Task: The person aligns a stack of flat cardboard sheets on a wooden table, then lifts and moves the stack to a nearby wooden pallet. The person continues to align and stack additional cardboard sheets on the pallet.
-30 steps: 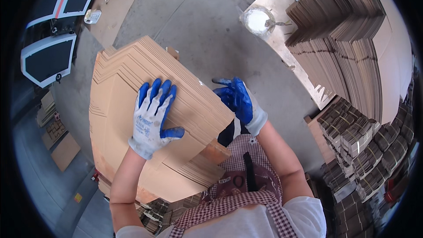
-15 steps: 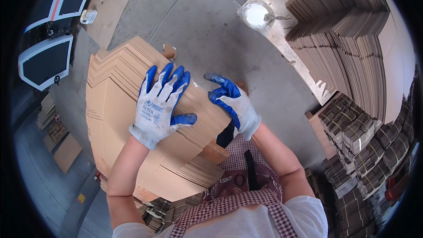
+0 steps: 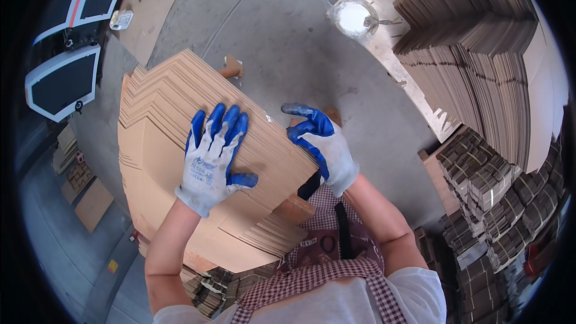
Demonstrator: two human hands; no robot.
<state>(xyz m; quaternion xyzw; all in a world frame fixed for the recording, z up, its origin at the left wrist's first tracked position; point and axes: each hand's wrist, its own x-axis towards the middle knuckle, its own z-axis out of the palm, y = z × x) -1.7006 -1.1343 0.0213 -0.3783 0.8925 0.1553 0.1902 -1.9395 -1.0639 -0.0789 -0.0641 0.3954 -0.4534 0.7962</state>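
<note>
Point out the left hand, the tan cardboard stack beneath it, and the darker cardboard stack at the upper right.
Left hand [image 3: 207, 162]: head view, on the back of the hand.
Tan cardboard stack [image 3: 159, 155]: head view, on its flat face.
Darker cardboard stack [image 3: 471, 69]: head view, on its layered sheet edges.

Strapped brown bundles [image 3: 503, 209], white-framed dark panel [image 3: 63, 87], grey floor [image 3: 288, 42]

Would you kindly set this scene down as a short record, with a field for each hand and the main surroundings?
Left hand: gloved, fingers spread, palm down on the cardboard stack
Right hand: gloved, fingers partly bent, at the stack's right edge; grip unclear
Stack: flat brown sheets, upper edges stepped
Upper right: container with white contents; taller cardboard stack
Lower right: strapped bundles
Clothing: checked apron
</note>
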